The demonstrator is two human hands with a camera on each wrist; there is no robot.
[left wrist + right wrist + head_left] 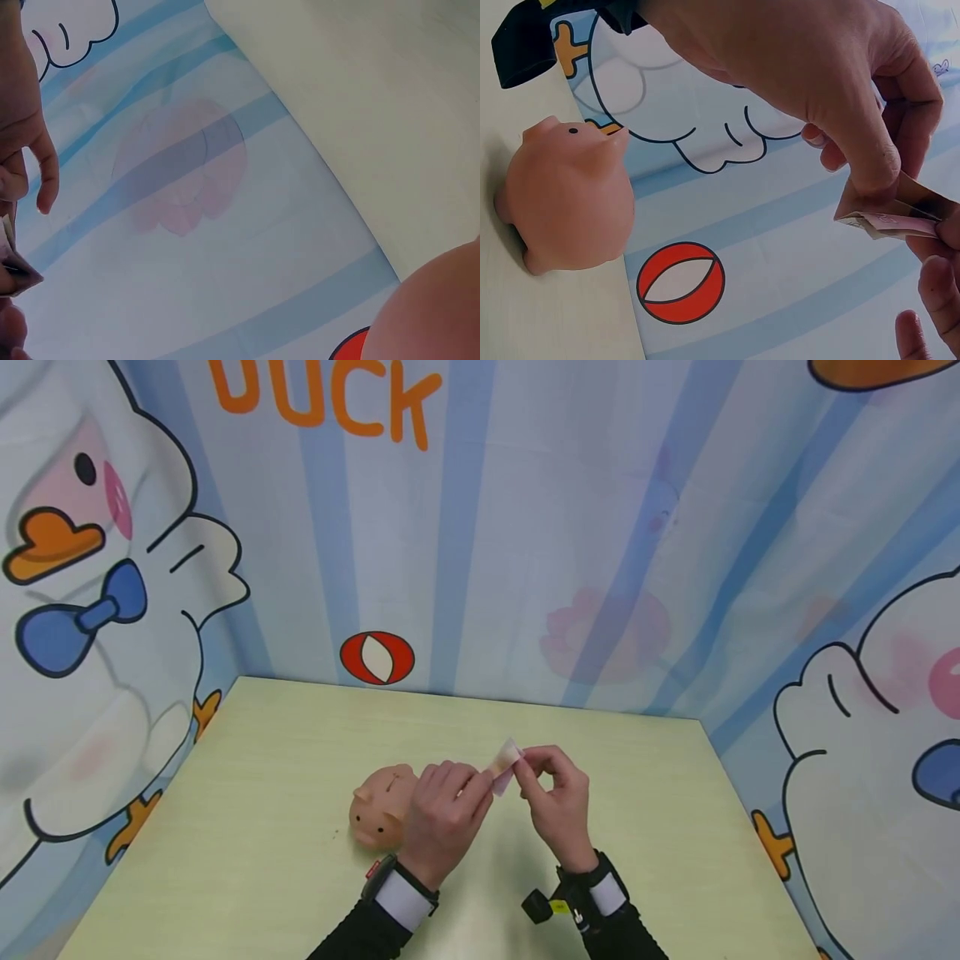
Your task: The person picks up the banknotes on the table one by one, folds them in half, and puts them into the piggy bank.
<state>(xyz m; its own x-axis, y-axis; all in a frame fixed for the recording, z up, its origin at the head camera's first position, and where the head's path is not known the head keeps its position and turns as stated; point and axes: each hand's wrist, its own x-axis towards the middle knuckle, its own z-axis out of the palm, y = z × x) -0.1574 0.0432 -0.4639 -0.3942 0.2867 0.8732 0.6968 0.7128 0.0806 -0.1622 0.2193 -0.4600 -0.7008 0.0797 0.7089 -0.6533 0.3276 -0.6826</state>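
Note:
A folded, pinkish paper banknote (505, 766) is held above the table between both hands. My left hand (448, 814) pinches its left end, and my right hand (561, 806) pinches the right end between thumb and fingers. In the right wrist view the folded layers of the banknote (889, 223) show under the right thumb. Just left of my left hand stands a pink piggy bank (377, 817), partly hidden by that hand in the head view. The right wrist view shows the piggy bank (570, 202) whole, upright on the table.
The pale yellow table (285, 735) runs back to a blue and white striped curtain (495, 527) with duck pictures. More curtain stands along the left and right sides. A black camera mount (537, 906) juts from the right wrist.

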